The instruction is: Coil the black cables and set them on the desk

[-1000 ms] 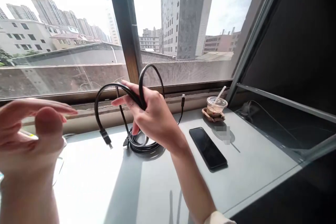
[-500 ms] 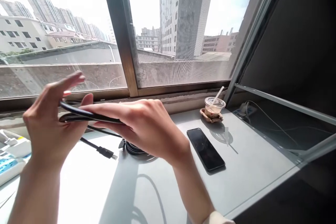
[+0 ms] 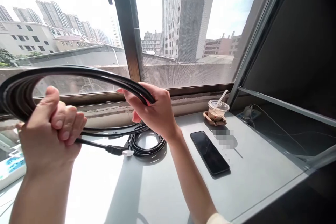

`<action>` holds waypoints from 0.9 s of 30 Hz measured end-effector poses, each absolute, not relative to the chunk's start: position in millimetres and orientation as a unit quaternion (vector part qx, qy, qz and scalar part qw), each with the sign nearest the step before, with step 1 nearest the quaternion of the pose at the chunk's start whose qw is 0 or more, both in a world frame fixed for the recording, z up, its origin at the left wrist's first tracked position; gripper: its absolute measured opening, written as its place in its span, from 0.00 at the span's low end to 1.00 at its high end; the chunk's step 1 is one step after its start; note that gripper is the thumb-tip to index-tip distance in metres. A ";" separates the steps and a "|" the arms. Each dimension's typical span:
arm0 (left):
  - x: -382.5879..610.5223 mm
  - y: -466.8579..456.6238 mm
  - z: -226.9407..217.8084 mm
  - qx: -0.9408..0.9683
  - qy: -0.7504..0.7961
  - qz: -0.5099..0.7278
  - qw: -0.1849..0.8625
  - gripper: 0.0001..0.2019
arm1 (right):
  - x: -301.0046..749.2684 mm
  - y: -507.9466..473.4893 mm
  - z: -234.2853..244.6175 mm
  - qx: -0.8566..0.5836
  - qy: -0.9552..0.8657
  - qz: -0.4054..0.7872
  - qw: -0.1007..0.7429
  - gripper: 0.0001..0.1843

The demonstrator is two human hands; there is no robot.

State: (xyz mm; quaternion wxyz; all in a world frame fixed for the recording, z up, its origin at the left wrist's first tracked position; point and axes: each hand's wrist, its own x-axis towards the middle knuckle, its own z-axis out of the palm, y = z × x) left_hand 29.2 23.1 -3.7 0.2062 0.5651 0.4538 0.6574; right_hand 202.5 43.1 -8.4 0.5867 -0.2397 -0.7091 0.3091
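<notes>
A thick black cable (image 3: 78, 70) is looped in the air above the desk, between my two hands. My left hand (image 3: 52, 129) is wrapped in a fist round the gathered coils at the left. Out of that fist a short cable end sticks to the right, tipped with a black plug (image 3: 115, 149) that has a pale metal tip. My right hand (image 3: 157, 112) grips the loop's right side, with the strands running between thumb and fingers. Behind the plug, a second coil of black cable (image 3: 148, 152) lies on the desk.
A black phone (image 3: 210, 153) lies on the grey desk (image 3: 252, 182) at right. Behind it a lidded plastic cup (image 3: 217, 110) with a straw stands in a cardboard holder (image 3: 210, 120). A white power strip (image 3: 12, 171) is at far left. A window (image 3: 147, 77) fills the back; a metal frame (image 3: 278, 106) edges the right.
My left hand has closed from spread fingers into a fist round the cable. My right hand has drawn back and turned, and a wide loop now arches above both hands.
</notes>
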 end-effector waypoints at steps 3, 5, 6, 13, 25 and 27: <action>37.4 27.6 -3.3 0.515 0.441 0.665 0.312 0.27 | 205.2 40.0 -4.9 -0.201 -0.693 0.397 0.568 0.17; 39.7 35.3 -8.1 0.511 0.449 0.633 0.370 0.24 | 207.8 39.7 -3.3 -0.179 -0.679 0.445 0.556 0.16; 40.0 39.5 -11.9 0.514 0.460 0.612 0.387 0.22 | 209.2 39.8 -2.8 -0.171 -0.669 0.463 0.556 0.16; 45.1 50.6 -41.7 0.576 0.524 0.431 0.455 0.23 | 210.7 25.4 2.9 -0.183 -0.593 0.448 0.644 0.13; 62.8 41.6 -40.3 0.571 0.329 0.550 0.513 0.20 | 203.9 33.4 -6.6 -0.063 -0.520 0.481 0.704 0.04; 57.5 41.2 -36.3 0.550 0.295 0.593 0.509 0.23 | 204.3 45.4 -9.2 -0.100 -0.510 0.476 0.710 0.06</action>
